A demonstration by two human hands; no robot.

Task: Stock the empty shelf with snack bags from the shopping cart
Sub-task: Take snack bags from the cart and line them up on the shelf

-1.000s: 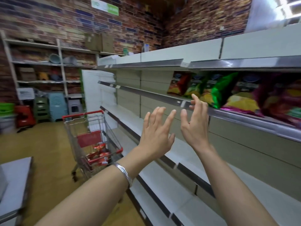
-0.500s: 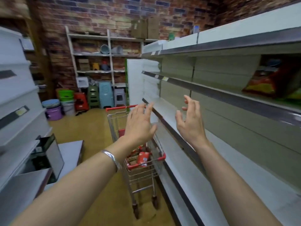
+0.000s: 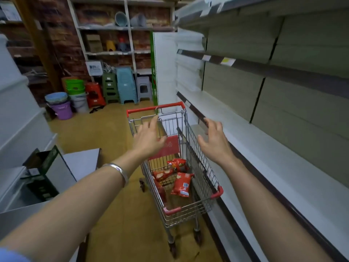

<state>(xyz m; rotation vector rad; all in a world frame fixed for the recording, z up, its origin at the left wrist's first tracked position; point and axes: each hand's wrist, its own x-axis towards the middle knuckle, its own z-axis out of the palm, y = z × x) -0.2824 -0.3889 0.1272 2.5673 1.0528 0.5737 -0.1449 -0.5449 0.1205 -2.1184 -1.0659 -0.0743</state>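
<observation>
Above the shopping cart, both hands hover w/ nothing held. Left hand: fingers spread and relaxed, grip released, over the cart's rear end near the red handle. Right hand: fingers spread, grip released, over the cart's right side wall, next to the shelf edge.

Snack bags: several red bags lying loose on the cart floor, approx. four visible. Print on the bags is too blurred to read; one shows a barcode patch.

Shelf: white, bare boards, directly right of the cart. Price-strip tags on the upper rail are unreadable.

Surroundings: silver bracelet on the left wrist; stacked plastic stools and buckets at the rear brick wall; green box at left; a posted sheet behind the stools, text illegible.
</observation>
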